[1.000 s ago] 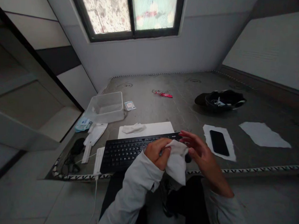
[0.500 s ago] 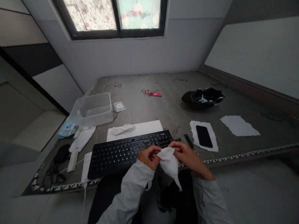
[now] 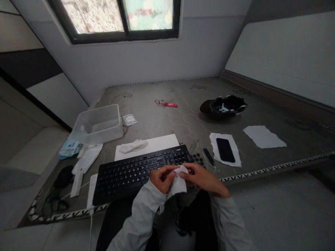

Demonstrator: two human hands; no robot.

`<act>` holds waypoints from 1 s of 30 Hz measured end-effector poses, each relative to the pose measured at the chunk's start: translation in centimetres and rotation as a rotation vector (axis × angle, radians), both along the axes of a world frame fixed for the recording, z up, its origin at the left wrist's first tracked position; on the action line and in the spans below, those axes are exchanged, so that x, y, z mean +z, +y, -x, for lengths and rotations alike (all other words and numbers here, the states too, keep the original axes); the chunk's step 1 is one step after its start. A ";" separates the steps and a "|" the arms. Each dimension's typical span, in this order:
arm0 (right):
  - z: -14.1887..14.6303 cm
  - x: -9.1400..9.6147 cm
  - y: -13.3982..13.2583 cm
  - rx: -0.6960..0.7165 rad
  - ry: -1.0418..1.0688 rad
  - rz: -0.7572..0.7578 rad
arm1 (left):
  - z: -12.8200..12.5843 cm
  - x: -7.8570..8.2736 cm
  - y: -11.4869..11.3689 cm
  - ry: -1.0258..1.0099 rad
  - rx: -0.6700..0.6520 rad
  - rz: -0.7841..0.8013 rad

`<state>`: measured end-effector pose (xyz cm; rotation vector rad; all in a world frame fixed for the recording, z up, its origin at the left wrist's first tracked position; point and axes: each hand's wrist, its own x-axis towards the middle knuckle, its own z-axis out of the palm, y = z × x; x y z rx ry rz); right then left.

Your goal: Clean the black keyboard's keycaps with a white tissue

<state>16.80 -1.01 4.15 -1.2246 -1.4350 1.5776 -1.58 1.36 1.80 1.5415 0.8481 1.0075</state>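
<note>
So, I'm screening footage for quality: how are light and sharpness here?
All in the head view: the window glares over a dim scene; soft shadow under the cap; labels on the keyboard are too soft to read; the held tissue is pale, not washed out.

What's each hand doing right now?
Left hand: closed, pinching the white cloth.
Right hand: closed, fingers pinching the same cloth from the other side.

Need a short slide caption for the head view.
Both hands gripping a white cloth near a black keyboard, with a phone farther right.
</note>
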 end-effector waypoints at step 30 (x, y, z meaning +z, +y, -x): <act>-10.8 -14.9 -0.1 -0.750 -1.001 0.178 | -1.1 -0.3 -0.1 0.226 0.147 -0.480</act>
